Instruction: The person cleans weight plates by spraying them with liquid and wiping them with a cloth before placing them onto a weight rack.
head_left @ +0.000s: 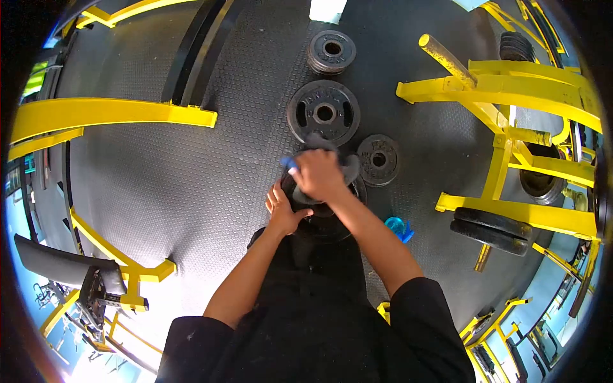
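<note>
My left hand [285, 208] grips the left rim of a black weight plate [332, 228], its thumb over the top face and fingers along the outer edge. Above that plate, my right hand [318, 173] is closed around a dark cloth [350, 168], blurred by motion. A bit of blue and white shows at the left side of this hand. Both hands and the cloth hide much of the plate. Just beyond lies a large weight plate [324, 113] with slotted openings. To the right rests a smaller weight plate [378, 160].
A stack of plates [331, 51] stands farther ahead on the black rubber floor [242, 127]. Near my right forearm is a blue bottle [396, 226]. Yellow machine frames [115, 113] rise at left, and a yellow rack [500, 163] holding plates is at right. A padded bench [67, 262] sits lower left.
</note>
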`<state>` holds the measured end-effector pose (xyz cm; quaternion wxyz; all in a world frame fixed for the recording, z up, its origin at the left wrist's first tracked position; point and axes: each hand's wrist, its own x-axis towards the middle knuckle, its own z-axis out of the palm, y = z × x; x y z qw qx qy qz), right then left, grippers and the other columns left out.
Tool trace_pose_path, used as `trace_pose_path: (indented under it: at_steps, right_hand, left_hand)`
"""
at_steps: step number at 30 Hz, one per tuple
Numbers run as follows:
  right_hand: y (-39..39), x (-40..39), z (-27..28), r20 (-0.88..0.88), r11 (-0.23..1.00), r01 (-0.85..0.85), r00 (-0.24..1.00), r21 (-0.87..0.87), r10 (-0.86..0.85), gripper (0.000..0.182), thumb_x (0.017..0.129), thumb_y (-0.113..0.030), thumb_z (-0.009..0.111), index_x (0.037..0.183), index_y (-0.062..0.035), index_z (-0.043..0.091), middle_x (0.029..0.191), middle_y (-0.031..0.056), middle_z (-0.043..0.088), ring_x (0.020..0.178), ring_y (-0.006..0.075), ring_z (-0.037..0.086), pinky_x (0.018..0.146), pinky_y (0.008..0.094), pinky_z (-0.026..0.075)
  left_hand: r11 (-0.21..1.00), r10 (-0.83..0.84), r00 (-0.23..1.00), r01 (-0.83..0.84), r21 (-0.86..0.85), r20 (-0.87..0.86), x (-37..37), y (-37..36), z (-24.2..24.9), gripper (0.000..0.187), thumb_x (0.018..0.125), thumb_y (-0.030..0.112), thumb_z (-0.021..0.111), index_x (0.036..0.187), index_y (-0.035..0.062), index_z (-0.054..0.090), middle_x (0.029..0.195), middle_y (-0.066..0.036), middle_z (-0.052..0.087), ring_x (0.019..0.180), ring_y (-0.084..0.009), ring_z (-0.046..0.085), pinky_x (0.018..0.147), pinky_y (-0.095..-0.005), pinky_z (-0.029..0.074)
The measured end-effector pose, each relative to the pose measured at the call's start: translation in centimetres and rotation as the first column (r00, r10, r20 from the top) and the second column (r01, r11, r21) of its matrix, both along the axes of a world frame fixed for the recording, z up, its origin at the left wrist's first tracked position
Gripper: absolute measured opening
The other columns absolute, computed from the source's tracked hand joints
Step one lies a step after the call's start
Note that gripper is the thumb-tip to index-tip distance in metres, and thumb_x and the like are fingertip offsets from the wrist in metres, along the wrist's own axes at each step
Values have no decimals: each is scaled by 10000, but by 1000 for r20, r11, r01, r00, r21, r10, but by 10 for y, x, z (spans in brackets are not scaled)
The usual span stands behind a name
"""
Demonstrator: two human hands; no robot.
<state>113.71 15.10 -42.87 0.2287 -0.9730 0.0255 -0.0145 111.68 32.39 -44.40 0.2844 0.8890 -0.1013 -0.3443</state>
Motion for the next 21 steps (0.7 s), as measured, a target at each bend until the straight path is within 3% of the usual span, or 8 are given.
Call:
trace_pose_path:
  at_steps: [3, 4, 6, 9, 12, 15, 18, 21]
  right_hand:
    - [-29, -39, 10, -305, 928, 371, 880, -31, -363, 402, 968, -382, 521, 1157, -39, 608, 1206, 146, 591, 1128, 337, 540, 857, 520, 461]
    - [-26, -54, 10, -304, 926, 377, 878, -34, -369, 402, 968, -382, 521, 1157, -39, 608, 1206, 146, 591, 1128, 337, 540, 857, 520, 461]
    - [-12, -95, -2, -317, 700, 714, 660, -19, -681, 496, 995, -365, 488, 1323, 6, 487, 1384, 208, 473, 1221, 400, 475, 962, 550, 422]
    - [30, -137, -23, -399, 291, 956, 274, 20, -875, 615, 1013, -360, 461, 1409, 96, 343, 1442, 301, 372, 1315, 476, 370, 1079, 529, 337]
    - [78, -141, -12, -612, -237, 968, -140, 81, -778, 711, 1028, -377, 435, 1426, 169, 212, 1483, 331, 294, 1375, 485, 305, 1137, 520, 285]
    - [108, -130, -4, -830, -739, 672, -391, 38, -398, 740, 1033, -401, 411, 1476, 103, 99, 1535, 310, 235, 1396, 438, 310, 1157, 512, 281]
    - [69, -140, -6, -898, -775, 631, -318, 40, -305, 729, 1026, -417, 414, 1480, 87, 145, 1521, 307, 271, 1379, 440, 344, 1130, 515, 320]
    - [46, -126, -2, -651, -426, 898, -256, 114, -714, 685, 1017, -464, 398, 1424, 83, 332, 1435, 300, 399, 1331, 456, 393, 1091, 523, 346]
  left_hand:
    - [999, -4, 999, 6, 52, -46, 9, -7, 15, 1262, 594, 340, 931, 1514, 49, 117, 1488, -249, 216, 1364, -457, 262, 1142, -536, 260]
    - [998, -18, 998, 21, 52, -53, 10, -10, 18, 1272, 583, 309, 939, 1519, 64, 112, 1494, -237, 209, 1363, -451, 265, 1138, -532, 287]
    - [998, -18, 999, 20, 57, -44, 10, -15, 22, 1281, 572, 257, 946, 1528, 99, 108, 1493, -218, 208, 1362, -447, 264, 1129, -528, 324]
    - [995, -58, 996, 64, 77, -75, 16, -17, 21, 1277, 583, 267, 942, 1534, 119, 103, 1486, -220, 209, 1356, -447, 266, 1123, -534, 325]
    - [988, -39, 992, 56, 143, -118, 14, -17, 22, 1271, 588, 272, 941, 1537, 142, 105, 1480, -216, 205, 1346, -444, 273, 1117, -545, 328]
    - [994, -76, 996, 80, 76, -49, 15, -13, 20, 1276, 585, 280, 942, 1537, 154, 101, 1462, -220, 217, 1333, -450, 276, 1110, -548, 332]
    - [992, -88, 993, 95, 89, -79, 17, -15, 23, 1276, 593, 290, 940, 1537, 139, 95, 1451, -235, 225, 1323, -459, 282, 1106, -550, 332]
    - [989, -79, 992, 90, 115, -97, 19, -16, 25, 1275, 603, 294, 937, 1538, 121, 88, 1440, -247, 232, 1321, -460, 283, 1108, -548, 327]
